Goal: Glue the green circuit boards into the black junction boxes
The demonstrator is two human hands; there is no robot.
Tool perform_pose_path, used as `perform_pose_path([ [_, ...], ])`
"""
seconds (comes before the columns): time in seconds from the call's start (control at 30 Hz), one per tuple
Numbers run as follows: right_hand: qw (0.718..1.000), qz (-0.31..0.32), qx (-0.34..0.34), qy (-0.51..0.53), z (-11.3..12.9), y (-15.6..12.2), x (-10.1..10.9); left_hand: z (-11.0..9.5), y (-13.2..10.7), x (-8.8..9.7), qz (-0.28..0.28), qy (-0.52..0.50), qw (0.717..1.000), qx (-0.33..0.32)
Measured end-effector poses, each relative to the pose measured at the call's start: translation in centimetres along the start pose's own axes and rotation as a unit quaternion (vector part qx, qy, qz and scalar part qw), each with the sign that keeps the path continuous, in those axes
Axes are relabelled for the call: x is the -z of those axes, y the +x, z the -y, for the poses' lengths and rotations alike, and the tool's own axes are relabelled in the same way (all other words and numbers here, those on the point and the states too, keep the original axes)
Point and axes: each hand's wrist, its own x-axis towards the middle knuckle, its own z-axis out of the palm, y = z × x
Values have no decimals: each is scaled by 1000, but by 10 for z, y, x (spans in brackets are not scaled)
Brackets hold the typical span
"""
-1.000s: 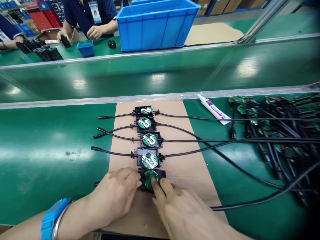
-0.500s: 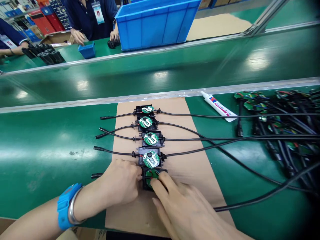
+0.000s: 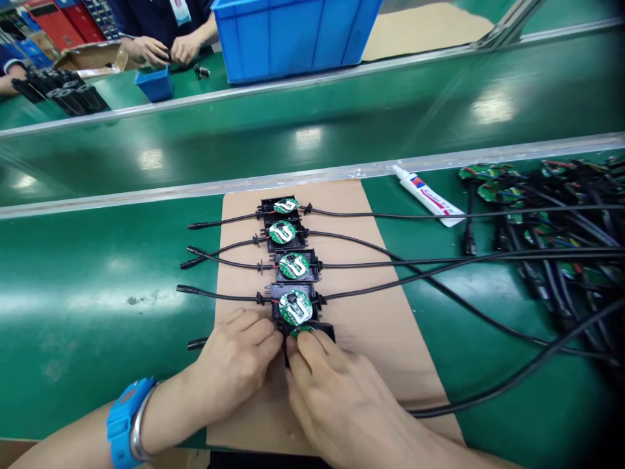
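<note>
One open black plastic housing (image 3: 326,331) is lying beneath both hands, its round green circuit board (image 3: 301,331) now being mostly covered: the right hand's (image 3: 342,391) bunched fingers are shifting toward the left hand's (image 3: 239,358) curled ones, apparently concentrating work leftward; their grips are hidden. Beyond, four similar housings (image 3: 280,290) are lying lined up.

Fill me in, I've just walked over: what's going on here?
A person's left hand and right hand are both at the nearest black case, the right mostly covering its green board. Four more cases with round boards lie in a row beyond it on cardboard. A white tube lies to their right.
</note>
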Motion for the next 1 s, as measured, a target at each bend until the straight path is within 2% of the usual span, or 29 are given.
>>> perform_pose_path([
  [0.1,1000,25,-6,-4,-5,0,8,1,0,0,21,-4,1000,-1],
  [0.23,999,31,-26,27,-18,-25,38,-9,1,10,66,-2,997,45],
  [0.33,994,30,-77,69,-25,-46,52,-18,3,10,66,-6,998,-8],
  [0.47,987,80,-117,78,-25,-56,44,-21,4,-4,75,35,992,-92],
  [0.63,989,76,-98,85,-23,-52,28,-18,-3,-13,85,67,989,-103],
  [0.7,984,90,-121,98,-26,-45,29,-18,-4,-12,81,62,989,-103],
  [0.77,960,155,-184,146,-32,-35,35,-19,-4,-11,73,57,991,-99],
  [0.83,913,234,-245,229,-41,-23,43,-21,-2,-10,74,53,992,-91],
  [0.93,844,311,-276,338,-56,-6,52,-23,2,-8,96,54,991,-80],
  [1.0,805,355,-295,373,-63,1,54,-24,5,-6,101,63,990,-79],
])
